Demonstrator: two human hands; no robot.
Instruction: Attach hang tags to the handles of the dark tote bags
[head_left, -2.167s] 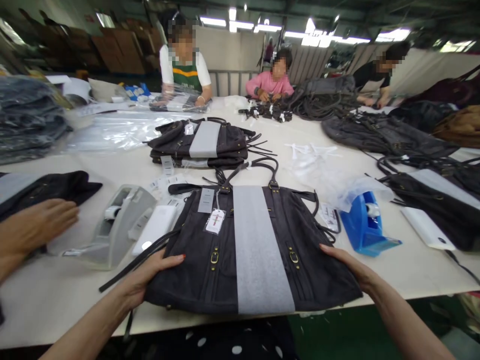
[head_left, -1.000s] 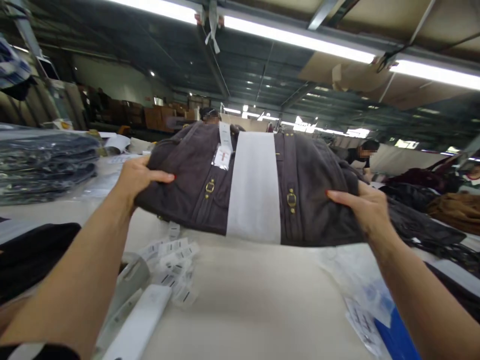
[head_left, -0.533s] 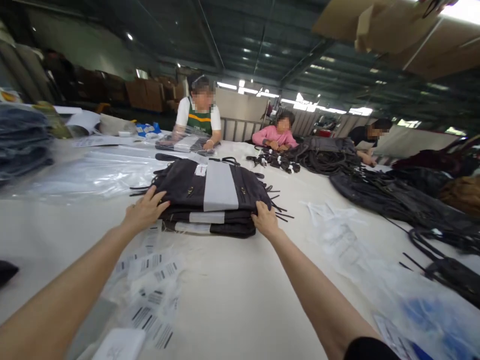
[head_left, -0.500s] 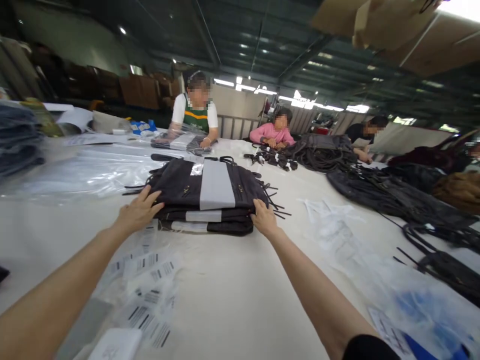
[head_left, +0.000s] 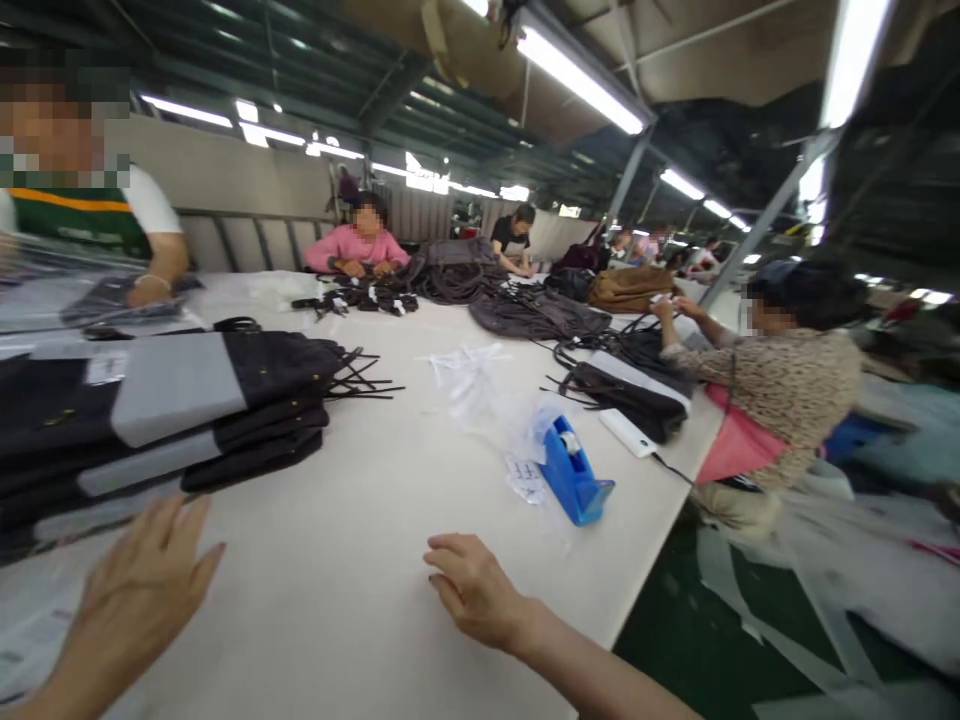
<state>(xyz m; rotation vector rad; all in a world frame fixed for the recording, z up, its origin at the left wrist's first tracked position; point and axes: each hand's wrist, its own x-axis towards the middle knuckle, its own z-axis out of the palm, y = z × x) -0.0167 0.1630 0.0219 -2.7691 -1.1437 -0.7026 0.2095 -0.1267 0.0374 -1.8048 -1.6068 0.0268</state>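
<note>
both hands have left the stacked bags; they hover empty, spread, apparently just above the table.

A stack of dark charcoal fabric handbags is seen lying flat on the pale table, at the left of the view. Three or so bags are piled one upon another, each wrapped across its middle by a wide light-grey band; the top bag's band is slanted towards the near edge. A small white tag is shown near the top bag's left end. Thin dark straps are splayed out from the stack's right end, flat on the tabletop. The left part of the stack is blurred.
</note>
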